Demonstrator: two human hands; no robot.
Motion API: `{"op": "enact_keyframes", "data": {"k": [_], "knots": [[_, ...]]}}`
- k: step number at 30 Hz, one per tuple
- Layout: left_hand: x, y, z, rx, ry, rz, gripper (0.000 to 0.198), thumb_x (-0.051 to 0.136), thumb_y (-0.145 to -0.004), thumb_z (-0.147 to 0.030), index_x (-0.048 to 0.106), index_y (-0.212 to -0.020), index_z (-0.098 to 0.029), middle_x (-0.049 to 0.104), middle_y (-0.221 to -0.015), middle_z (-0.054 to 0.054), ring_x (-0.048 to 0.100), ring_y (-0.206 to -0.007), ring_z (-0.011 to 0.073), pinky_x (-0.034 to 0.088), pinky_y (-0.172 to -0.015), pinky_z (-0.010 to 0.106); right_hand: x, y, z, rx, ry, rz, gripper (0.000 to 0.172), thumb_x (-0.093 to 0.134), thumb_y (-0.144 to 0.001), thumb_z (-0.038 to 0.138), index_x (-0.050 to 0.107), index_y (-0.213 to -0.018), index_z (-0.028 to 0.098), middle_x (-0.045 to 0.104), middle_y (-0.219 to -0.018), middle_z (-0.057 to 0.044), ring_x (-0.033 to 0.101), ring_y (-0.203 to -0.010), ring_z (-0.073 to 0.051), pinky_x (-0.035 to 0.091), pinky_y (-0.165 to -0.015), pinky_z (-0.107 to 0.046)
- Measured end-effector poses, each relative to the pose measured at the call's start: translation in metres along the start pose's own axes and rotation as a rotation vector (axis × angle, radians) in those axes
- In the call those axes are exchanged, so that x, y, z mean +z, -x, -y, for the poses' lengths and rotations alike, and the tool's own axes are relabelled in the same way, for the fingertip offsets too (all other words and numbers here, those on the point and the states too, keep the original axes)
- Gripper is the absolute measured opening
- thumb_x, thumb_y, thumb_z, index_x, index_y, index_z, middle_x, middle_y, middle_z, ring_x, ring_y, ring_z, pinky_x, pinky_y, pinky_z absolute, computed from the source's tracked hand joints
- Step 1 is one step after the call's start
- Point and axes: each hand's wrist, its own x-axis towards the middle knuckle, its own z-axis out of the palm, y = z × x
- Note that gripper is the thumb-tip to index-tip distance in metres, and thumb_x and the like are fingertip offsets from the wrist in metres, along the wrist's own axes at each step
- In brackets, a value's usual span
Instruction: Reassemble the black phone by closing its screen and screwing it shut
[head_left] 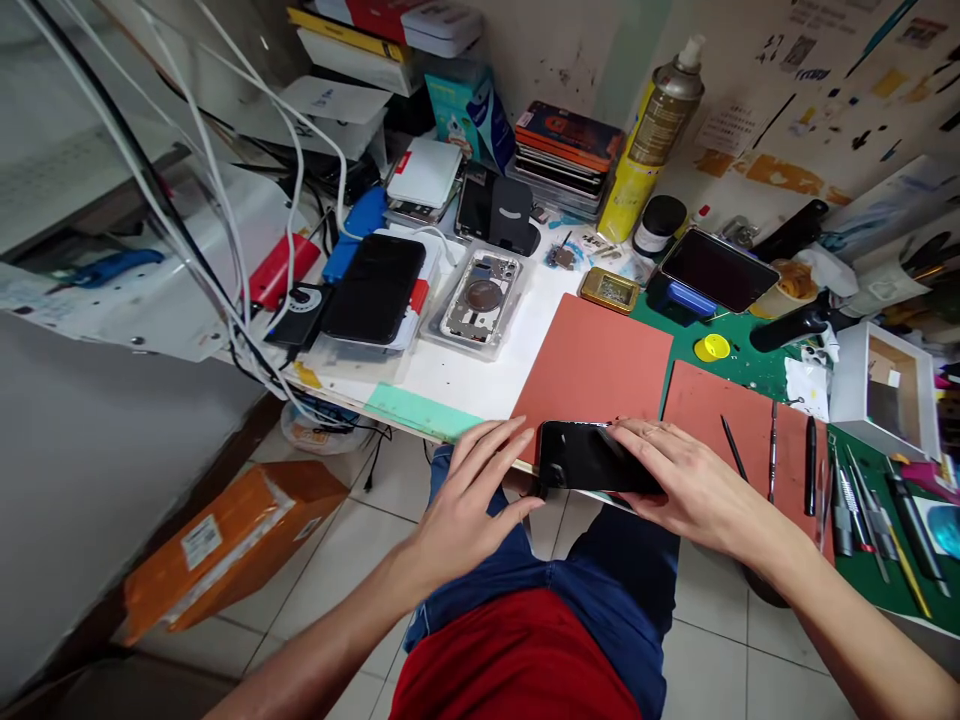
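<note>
A black smartphone (589, 458) lies sideways at the table's front edge, above my lap. Its dark, glossy face is turned up and shows reflections. My right hand (679, 475) is closed around its right end, fingers over the far edge and thumb along the near side. Just off the left end is my left hand (476, 490), fingers stretched and thumb apart, holding nothing. Under and beyond the phone spreads a reddish-brown mat (600, 355). A second mat (742, 420), with slim tools on it, lies to the right.
Left of the mat are a phone (375, 288) on a white box and an opened phone housing (481, 295) in a clear tray. A propped phone (720, 268), a yellow cap (711, 347) and a spray can (652, 135) stand farther back. Tweezers and screwdrivers (862, 500) lie right. White cables (232, 220) hang left.
</note>
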Motion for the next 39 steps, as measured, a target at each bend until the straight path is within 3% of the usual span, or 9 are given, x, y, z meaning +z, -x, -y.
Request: {"op": "enact_keyframes", "data": {"k": [4,7,14,18,21,25,29,34,39], "knots": [[0.032,0.037,-0.012,-0.212,0.181,-0.245,0.044,0.077,-0.106,-0.026,0.068,-0.149,-0.031,0.073,-0.145,0.011,0.071,-0.129,0.0284,0.057,-0.118,0.052,0.004,0.001,-0.003,-0.005,-0.015,-0.024,0.076,0.070,-0.100,0.016,0.041,-0.170,0.020,0.069,-0.154,-0.022,0.070,-0.142,-0.039,0.065,-0.113,-0.065],[0.056,0.053,-0.028,-0.405,0.440,-0.261,0.038,0.075,-0.108,-0.033,0.067,-0.144,-0.026,0.079,-0.129,0.012,0.080,-0.108,0.0237,0.068,-0.098,0.041,0.007,0.002,-0.004,-0.008,-0.021,-0.034,0.080,0.069,-0.097,0.013,0.040,-0.171,0.021,0.069,-0.153,-0.022,0.070,-0.141,-0.039,0.067,-0.111,-0.064],[0.089,0.041,-0.055,-0.658,1.002,-0.265,0.035,0.084,-0.101,-0.047,0.077,-0.121,-0.020,0.084,-0.130,0.019,0.082,-0.124,0.0348,0.065,-0.110,0.050,0.007,0.006,0.011,0.031,0.016,-0.056,0.077,0.065,-0.096,0.011,0.040,-0.169,0.018,0.068,-0.152,-0.023,0.071,-0.140,-0.040,0.068,-0.109,-0.062],[0.099,0.036,-0.063,-0.682,1.186,-0.387,0.033,0.085,-0.100,-0.051,0.076,-0.116,-0.023,0.086,-0.117,0.012,0.082,-0.121,0.0301,0.059,-0.117,0.051,0.013,0.020,0.029,0.147,-0.019,-0.132,0.081,0.066,-0.094,0.012,0.038,-0.169,0.021,0.070,-0.149,-0.021,0.072,-0.138,-0.039,0.070,-0.106,-0.060],[0.106,0.026,-0.069,-0.660,1.274,-0.451,0.040,0.085,-0.099,-0.052,0.076,-0.128,-0.026,0.084,-0.126,0.010,0.080,-0.123,0.0273,0.057,-0.119,0.048,0.018,0.032,0.048,0.263,-0.056,-0.210,0.085,0.069,-0.097,0.020,0.034,-0.174,0.023,0.072,-0.148,-0.020,0.075,-0.135,-0.038,0.072,-0.103,-0.057],[0.120,0.001,-0.076,-0.594,1.384,-0.483,0.064,0.086,-0.087,-0.074,0.078,-0.130,-0.027,0.078,-0.146,0.011,0.070,-0.143,0.0331,0.055,-0.123,0.047,0.028,0.039,0.081,0.352,-0.075,-0.409,0.083,0.070,-0.098,0.025,0.036,-0.174,0.024,0.075,-0.146,-0.017,0.080,-0.129,-0.036,0.073,-0.103,-0.055],[0.128,-0.022,-0.083,-0.592,1.490,-0.416,0.088,0.064,-0.086,-0.098,0.084,-0.114,-0.017,0.085,-0.119,0.020,0.075,-0.133,0.0434,0.062,-0.113,0.057,0.041,0.036,0.109,0.426,-0.129,-0.529,0.074,0.070,-0.103,0.027,0.040,-0.171,0.025,0.073,-0.149,-0.017,0.079,-0.133,-0.035,0.071,-0.109,-0.056],[0.128,-0.033,-0.091,-0.535,1.569,-0.460,0.066,0.058,-0.101,-0.083,0.077,-0.134,-0.029,0.084,-0.100,0.006,0.083,-0.113,0.0340,0.065,-0.104,0.053,0.046,0.038,0.121,0.474,-0.208,-0.579,0.072,0.072,-0.106,0.030,0.039,-0.170,0.024,0.069,-0.157,-0.018,0.072,-0.143,-0.036,0.066,-0.116,-0.058],[0.126,-0.034,-0.097,-0.510,1.540,-0.427,0.065,0.056,-0.101,-0.085,0.077,-0.131,-0.031,0.082,-0.102,0.007,0.081,-0.097,0.0293,0.066,-0.098,0.049,0.045,0.041,0.128,0.466,-0.150,-0.646,0.074,0.072,-0.106,0.027,0.038,-0.171,0.024,0.069,-0.155,-0.019,0.071,-0.142,-0.038,0.065,-0.114,-0.064]]}}
